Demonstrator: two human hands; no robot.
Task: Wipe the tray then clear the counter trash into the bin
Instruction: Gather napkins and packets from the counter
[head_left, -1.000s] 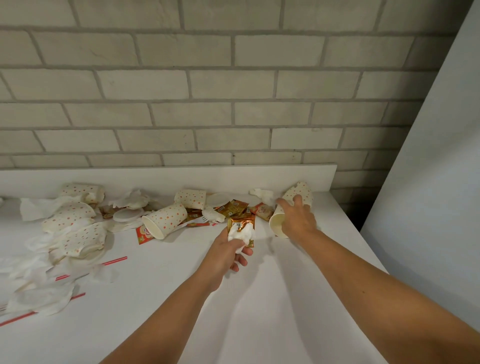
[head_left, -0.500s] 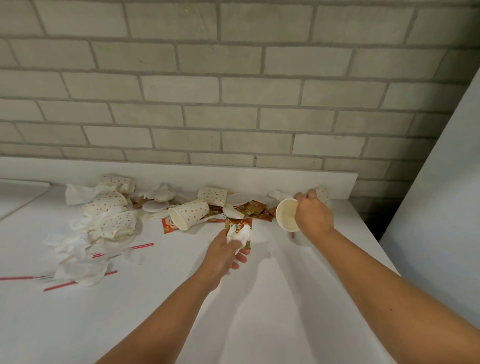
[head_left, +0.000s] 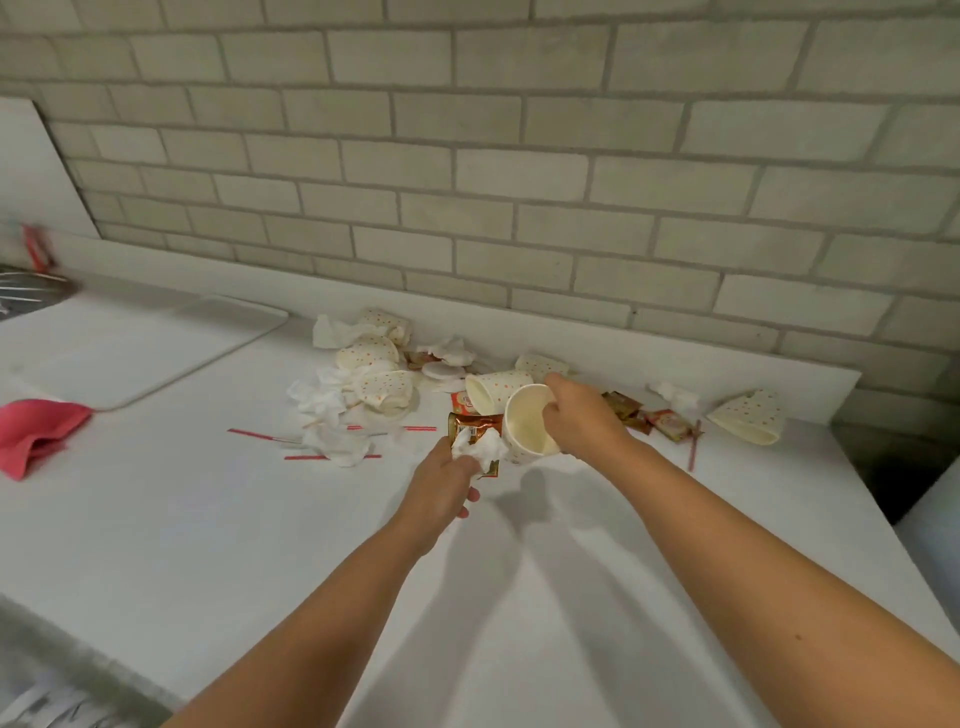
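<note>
The counter (head_left: 156, 519) is smooth, matt white. Behind it the wall (head_left: 519, 182) is rough grey brick. The dotted cup (head_left: 530, 423) in the right hand looks like matt paper, as do the crumpled napkins (head_left: 332, 405). The sachet (head_left: 470, 428) is glossy foil. At the left, the pink cloth (head_left: 36, 434) looks soft, and the tray (head_left: 156, 338) smooth white plastic.

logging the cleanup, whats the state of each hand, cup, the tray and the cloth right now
left hand: shut on a sachet and crumpled tissue
right hand: holding a paper cup off the counter, mouth toward camera, looks empty
dotted cup: on its side
far right cup: on its side
tray: flat, bare
red cloth: crumpled on the counter
</note>
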